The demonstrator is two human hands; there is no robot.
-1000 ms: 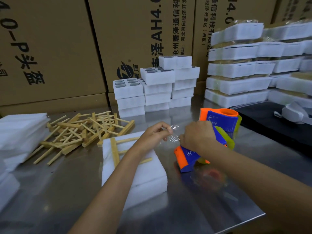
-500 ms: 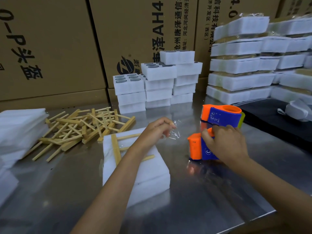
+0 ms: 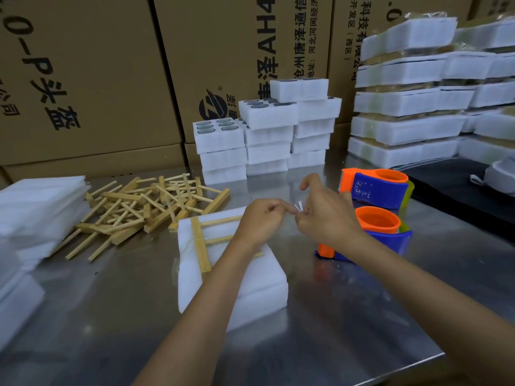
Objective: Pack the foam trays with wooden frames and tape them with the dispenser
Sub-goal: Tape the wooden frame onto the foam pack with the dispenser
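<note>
Right hand [image 3: 324, 215] has let go of the near orange-and-blue tape dispenser [image 3: 373, 235], now standing alone toward the steel tabletop's [image 3: 362, 316] right edge. Both hands meet mid-table, left hand [image 3: 260, 220] and right fingertips pinching a scrap of clear tape [image 3: 298, 206]. White foam tray stack [image 3: 239, 277] with wooden frame [image 3: 203, 243] unmoved beneath the left forearm.

A wooden frame [image 3: 204, 240] lies flat atop stacked white foam trays [image 3: 250, 288] beside an orange-blue dispenser [image 3: 381, 232].
</note>
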